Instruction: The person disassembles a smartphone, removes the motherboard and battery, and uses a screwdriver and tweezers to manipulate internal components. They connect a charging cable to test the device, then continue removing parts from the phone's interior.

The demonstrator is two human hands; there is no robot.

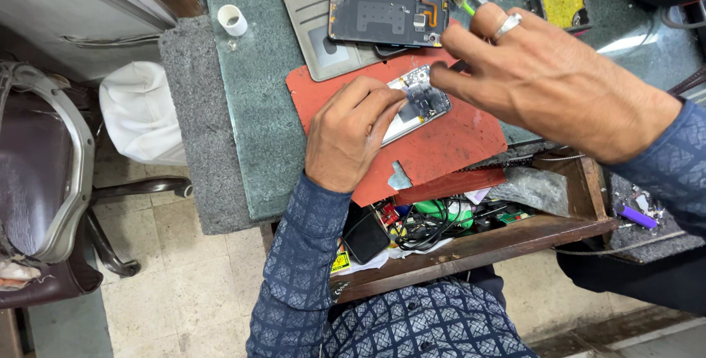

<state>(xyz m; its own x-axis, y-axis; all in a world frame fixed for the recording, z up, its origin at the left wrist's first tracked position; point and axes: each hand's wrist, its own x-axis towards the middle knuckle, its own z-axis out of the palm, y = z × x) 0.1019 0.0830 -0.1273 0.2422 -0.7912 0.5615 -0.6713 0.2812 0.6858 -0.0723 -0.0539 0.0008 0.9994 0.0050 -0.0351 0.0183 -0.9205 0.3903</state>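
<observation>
An opened phone with its inner parts showing lies on a red mat on the green worktop. My left hand grips the phone's lower end and holds it against the mat. My right hand, wearing a silver ring, hovers over the phone's top end with fingers spread; one fingertip touches the exposed board. I cannot see anything held in the right hand. A dark phone back frame with an orange flex cable lies behind the mat.
A grey wallet case lies under the back frame. A white cap stands at the left. A tin and a yellow sponge holder sit at the back. An open wooden drawer holds cables and parts. A chair stands left.
</observation>
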